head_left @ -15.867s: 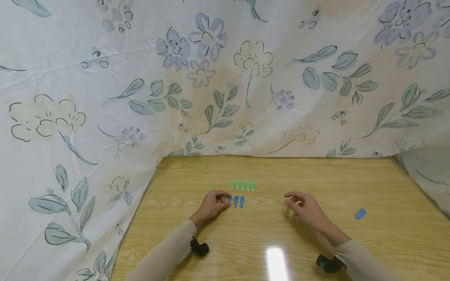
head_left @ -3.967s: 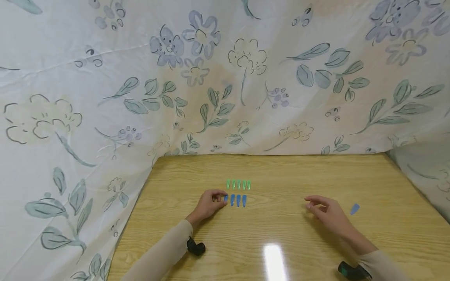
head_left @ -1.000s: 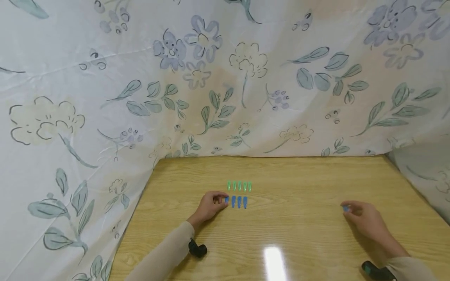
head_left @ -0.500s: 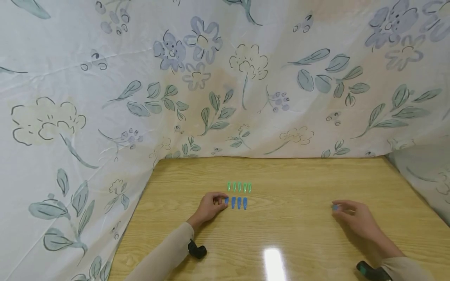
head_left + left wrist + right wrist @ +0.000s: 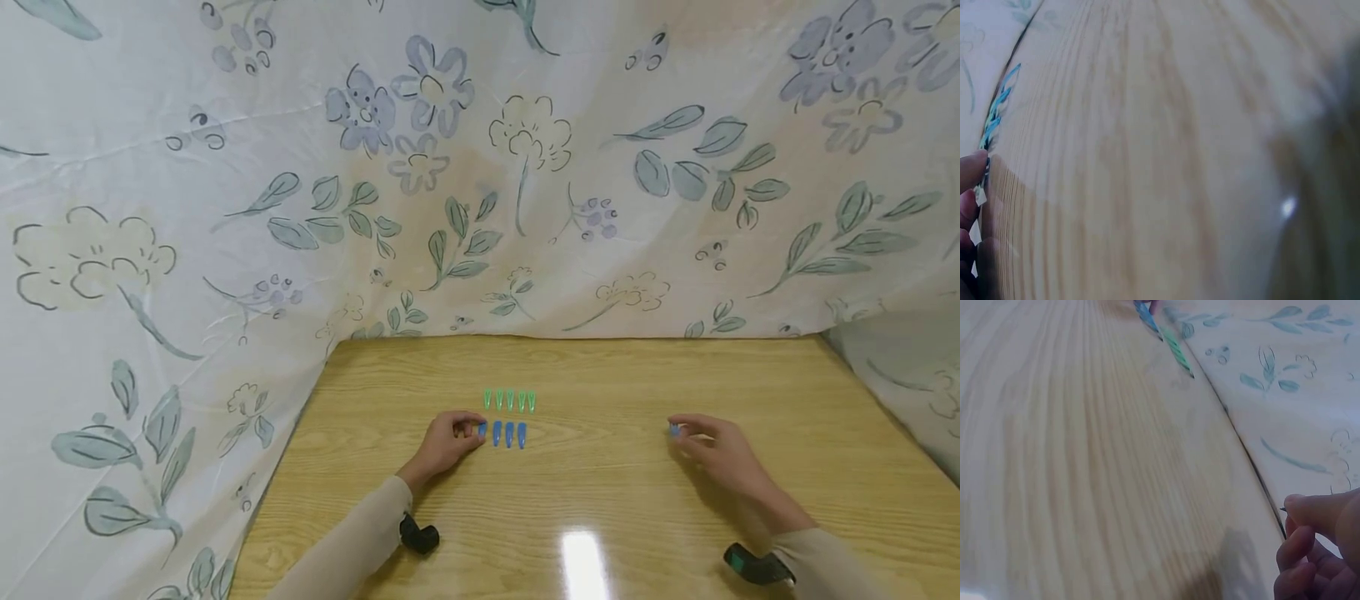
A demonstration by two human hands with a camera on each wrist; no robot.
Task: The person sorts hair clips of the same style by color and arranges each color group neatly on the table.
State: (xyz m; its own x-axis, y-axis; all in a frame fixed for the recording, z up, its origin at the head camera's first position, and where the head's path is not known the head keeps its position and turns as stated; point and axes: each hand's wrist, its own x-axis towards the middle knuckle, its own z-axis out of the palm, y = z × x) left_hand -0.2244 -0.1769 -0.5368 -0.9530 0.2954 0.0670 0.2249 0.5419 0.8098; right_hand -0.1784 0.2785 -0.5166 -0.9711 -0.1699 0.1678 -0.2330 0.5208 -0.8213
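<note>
In the head view, my left hand [image 5: 448, 442] pinches the leftmost blue snap hair clip [image 5: 482, 430] of a short row, its fingertips over the clip at the tabletop. More blue clips [image 5: 509, 434] lie side by side just right of those fingers. Behind them runs a parallel row of green snap hair clips [image 5: 510, 400]. Off to the right, my right hand [image 5: 723, 454] holds another blue clip [image 5: 674, 429] between thumb and forefinger, over the table. In the right wrist view only a dark tip of this clip [image 5: 1283, 509] shows past the thumb.
The wood-grain table [image 5: 615, 492] reaches back to a floral cloth [image 5: 570, 208] hanging behind it and along the left side. A bright light reflection lies on the near tabletop. Black devices [image 5: 757, 565] are worn on both wrists.
The blue row has gained a clip since the earliest frame. My right hand has picked up the blue clip from the right of the table and carried it left. The left hand stays put.
</note>
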